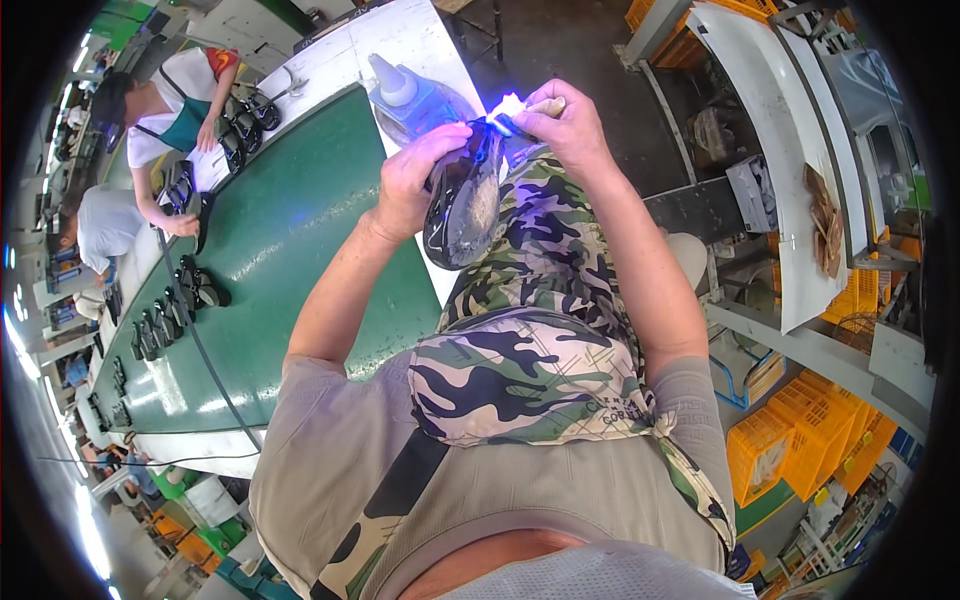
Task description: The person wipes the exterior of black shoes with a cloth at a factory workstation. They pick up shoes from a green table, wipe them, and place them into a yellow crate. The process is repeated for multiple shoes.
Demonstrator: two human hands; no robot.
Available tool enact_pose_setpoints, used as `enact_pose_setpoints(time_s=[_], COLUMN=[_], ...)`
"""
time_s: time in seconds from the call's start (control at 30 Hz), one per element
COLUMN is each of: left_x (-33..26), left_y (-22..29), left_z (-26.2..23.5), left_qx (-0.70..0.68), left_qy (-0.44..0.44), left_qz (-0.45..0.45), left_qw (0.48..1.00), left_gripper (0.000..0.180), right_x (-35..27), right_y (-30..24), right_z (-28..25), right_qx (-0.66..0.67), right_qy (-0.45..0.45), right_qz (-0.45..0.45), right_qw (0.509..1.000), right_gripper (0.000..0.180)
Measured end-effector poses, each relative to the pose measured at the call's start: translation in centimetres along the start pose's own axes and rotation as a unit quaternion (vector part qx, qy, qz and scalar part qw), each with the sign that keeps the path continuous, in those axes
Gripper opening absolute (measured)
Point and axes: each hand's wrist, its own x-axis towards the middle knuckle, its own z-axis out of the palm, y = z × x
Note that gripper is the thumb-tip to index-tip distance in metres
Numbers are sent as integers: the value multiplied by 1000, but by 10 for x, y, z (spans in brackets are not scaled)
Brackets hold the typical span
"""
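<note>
My left hand [412, 180] is wrapped round a glossy black shoe [447, 228], holding it tilted above my lap, beside the table's edge. At the shoe's far end, my right hand [578, 135] pinches a small pale cloth-like piece [548, 106]; its exact kind cannot be made out. A glaring blue-white light [508, 106] falls between both hands and washes out detail there. Just beyond my left hand, a squeeze bottle [412, 97] with a white nozzle and bluish contents stands in a round dish.
A green conveyor belt [300, 240] runs along my left, with several black shoes [160, 325] on it. Two co-workers [170, 110] handle shoes across the belt. Orange crates [800, 435] and a white-panelled rack [760, 150] stand to my right. A camouflage apron [530, 375] covers my lap.
</note>
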Motion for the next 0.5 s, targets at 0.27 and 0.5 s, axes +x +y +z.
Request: enact_pose_setpoints(time_s=[0.27,0.5], left_x=[12,21], left_y=[5,6], left_z=[14,21], left_qx=[27,61], left_qy=[-20,-98], left_qz=[-23,-52], left_qw=[999,992], left_gripper=[48,55], right_x=[-18,-20], right_y=[-18,-41], right_z=[-12,-32], right_qx=[236,194], right_qy=[-86,-103], right_qz=[136,97], right_qw=[958,971], right_gripper=[18,18])
